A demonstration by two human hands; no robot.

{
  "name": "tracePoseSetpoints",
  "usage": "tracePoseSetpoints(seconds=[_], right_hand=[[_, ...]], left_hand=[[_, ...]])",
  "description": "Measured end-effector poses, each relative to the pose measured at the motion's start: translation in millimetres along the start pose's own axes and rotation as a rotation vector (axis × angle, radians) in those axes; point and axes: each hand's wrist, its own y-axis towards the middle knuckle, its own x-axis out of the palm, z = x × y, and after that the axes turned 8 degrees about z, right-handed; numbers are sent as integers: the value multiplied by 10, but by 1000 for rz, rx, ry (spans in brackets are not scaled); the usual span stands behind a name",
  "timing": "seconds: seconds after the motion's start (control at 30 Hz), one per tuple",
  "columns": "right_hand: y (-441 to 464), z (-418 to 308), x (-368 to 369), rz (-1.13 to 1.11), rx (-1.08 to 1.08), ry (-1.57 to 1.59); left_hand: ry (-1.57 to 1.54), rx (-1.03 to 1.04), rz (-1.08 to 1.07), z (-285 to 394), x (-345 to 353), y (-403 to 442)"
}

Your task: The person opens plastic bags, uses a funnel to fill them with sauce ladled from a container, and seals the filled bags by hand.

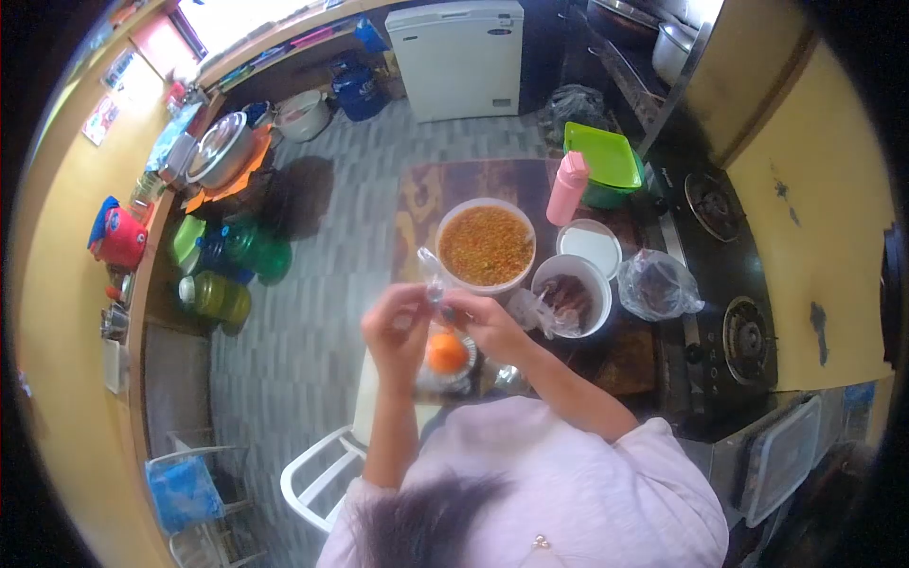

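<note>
My left hand (399, 324) and my right hand (475, 320) are raised close together, fingers pinched on a small clear plastic bag (434, 284) between them. The bag's loose end sticks up above the fingers. Just beyond is a round white tub (486, 248) full of an orange-brown chopped mixture. Below the hands, an orange thing (446, 352) sits on a white dish. Right of my right hand, a white bucket (574, 297) holds dark reddish pieces and crumpled plastic.
A white lid (589, 249), a pink bottle (567, 189), a green container (602, 159) and a clear bag (657, 285) stand on the right. Beyond them is a black gas stove (721, 256). A white chair (327, 473) is at the lower left.
</note>
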Motion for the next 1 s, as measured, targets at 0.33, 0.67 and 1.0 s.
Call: tracePoseSetpoints(seconds=[0.33,0.67,1.0], right_hand=[[-59,-539,-65,-89,566,22],[-101,-364,-250,216,291,549],[-115,-436,-415,338,280,498]], left_hand=[[-334,-275,145,78,249,128],[-566,-495,-333,-340,294,169],[-237,-927,-872,-303,428,-206]])
